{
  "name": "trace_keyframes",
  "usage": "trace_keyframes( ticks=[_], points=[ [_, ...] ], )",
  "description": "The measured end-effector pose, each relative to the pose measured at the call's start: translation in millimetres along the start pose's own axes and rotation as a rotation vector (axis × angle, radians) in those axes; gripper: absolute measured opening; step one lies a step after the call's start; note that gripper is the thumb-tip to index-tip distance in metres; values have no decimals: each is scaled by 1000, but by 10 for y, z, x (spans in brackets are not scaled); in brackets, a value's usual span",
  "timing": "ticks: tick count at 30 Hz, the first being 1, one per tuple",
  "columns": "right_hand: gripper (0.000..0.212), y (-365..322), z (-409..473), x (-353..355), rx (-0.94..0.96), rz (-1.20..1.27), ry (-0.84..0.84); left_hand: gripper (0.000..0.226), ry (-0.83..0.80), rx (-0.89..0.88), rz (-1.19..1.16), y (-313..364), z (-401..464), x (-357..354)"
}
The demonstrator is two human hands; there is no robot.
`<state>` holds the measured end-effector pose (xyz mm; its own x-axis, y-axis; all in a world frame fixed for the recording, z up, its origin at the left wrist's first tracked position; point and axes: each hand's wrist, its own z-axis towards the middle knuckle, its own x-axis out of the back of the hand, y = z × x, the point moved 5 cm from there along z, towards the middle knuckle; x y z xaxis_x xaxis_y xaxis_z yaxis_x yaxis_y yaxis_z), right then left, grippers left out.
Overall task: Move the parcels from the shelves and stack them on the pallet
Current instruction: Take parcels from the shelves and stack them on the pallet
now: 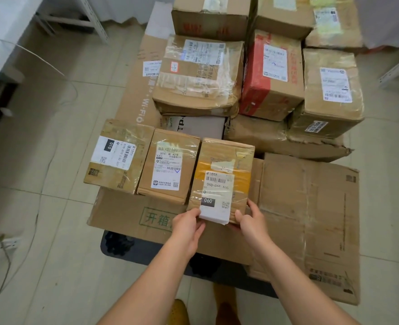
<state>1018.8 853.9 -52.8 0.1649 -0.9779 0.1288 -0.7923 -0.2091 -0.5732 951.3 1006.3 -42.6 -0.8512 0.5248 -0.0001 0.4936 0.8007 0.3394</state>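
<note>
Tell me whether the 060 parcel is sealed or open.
Sealed: the 060 parcel shows clear tape and yellow tape across its closed top; both hands grip its near end.

I see brown cardboard parcels, the near one [222, 174] wrapped in glossy clear tape with a matt white paper label [217, 198]. Flattened cardboard sheet [311, 207] looks creased, scuffed. Floor tiles [64, 207] smooth, slightly shiny.

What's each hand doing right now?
Left hand: holds the near left corner of the 060 parcel.
Right hand: holds the same parcel's near right corner.
</note>
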Motion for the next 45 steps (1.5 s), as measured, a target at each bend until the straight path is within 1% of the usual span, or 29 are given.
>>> trace_keyframes(
  ticks=[6,9,12,16,20,27,31,33,41,45],
  points=[
    [58,-40,35,6,55,-32,-49,32,-17,-18,13,-3,-30,-31],
    [62,-26,32,28,32,-26,-49,31,-17,-25,55,-4,-97,-54],
    [65,6,-42,122,-8,-51,-6,28,0,-17,116,-15,-249,-37],
    [59,-53,-270,309,-62,-82,30,36,-1,-5,190,11,-561,5],
    [54,-188,-594,464,-76,-53,31,32,-48,-1,275,42,-989,27],
    [41,-376,-1369,765,-6,-5,10,31,-146,-61,379,0,-1756,70],
    [33,-381,-1895,940,45,34,-8,28,-199,-127,401,-18,-2170,179],
    [29,-350,-2180,1025,81,53,8,26,-221,-151,406,-66,-2400,275],
    [22,-8,-3482,1251,233,154,18,19,-312,-243,470,-407,-3396,787],
    [16,264,-4108,1630,304,220,99,17,-345,-295,530,-676,-3874,820]
  ],
)
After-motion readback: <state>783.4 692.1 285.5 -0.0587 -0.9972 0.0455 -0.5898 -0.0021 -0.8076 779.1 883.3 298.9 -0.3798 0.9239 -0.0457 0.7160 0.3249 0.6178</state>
